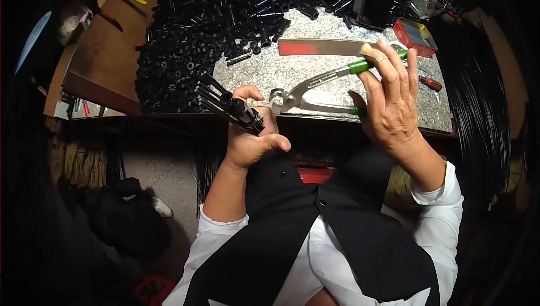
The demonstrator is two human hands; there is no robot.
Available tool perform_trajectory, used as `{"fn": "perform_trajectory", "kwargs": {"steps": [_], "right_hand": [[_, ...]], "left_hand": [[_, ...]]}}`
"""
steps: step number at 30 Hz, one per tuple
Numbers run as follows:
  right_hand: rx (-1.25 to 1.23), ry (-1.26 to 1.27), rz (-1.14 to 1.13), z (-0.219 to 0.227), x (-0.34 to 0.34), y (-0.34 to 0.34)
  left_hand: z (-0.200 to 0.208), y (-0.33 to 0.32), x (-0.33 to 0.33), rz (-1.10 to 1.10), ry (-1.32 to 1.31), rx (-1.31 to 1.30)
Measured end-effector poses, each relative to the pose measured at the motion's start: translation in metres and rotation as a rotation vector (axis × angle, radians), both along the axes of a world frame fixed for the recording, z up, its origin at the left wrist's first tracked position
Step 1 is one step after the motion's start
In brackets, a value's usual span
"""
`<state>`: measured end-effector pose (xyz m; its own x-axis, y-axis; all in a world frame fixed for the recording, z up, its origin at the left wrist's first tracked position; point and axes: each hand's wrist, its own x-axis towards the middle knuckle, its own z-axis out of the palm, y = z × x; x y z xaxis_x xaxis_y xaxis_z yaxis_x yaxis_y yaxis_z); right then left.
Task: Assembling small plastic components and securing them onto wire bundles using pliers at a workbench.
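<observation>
Just off the near edge of the desk (264,75), the left hand (253,137) is gripping a black cylindrical part (233,106), its fingers wrapped tight around it. Beside that part, the right hand (391,100) is holding green-handled pliers (315,89), fingers curled loosely over the two handles, the jaws touching the part's end. Beyond the pliers, a heap of black plastic parts (214,19) is covering the desk's far side, near a small red box (415,36).

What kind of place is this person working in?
Probably a small workshop bench for hand assembly. A big heap of black plastic parts covers the metal-topped table, the right hand works green-handled pliers, and the left hand grips a black part.
</observation>
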<state>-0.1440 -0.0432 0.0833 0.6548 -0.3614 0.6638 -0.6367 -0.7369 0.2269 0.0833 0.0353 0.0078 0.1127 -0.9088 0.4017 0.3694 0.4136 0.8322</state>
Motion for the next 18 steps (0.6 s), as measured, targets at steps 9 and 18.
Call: {"fn": "perform_trajectory", "kwargs": {"steps": [9, 18], "right_hand": [[-0.044, 0.074, 0.076, -0.005, 0.013, 0.002], [0.178, 0.153, 0.188, -0.007, -0.005, 0.011]], "left_hand": [[-0.003, 0.001, -0.004, 0.223, -0.031, 0.174], [0.0, 0.002, 0.002, 0.151, -0.107, 0.169]]}}
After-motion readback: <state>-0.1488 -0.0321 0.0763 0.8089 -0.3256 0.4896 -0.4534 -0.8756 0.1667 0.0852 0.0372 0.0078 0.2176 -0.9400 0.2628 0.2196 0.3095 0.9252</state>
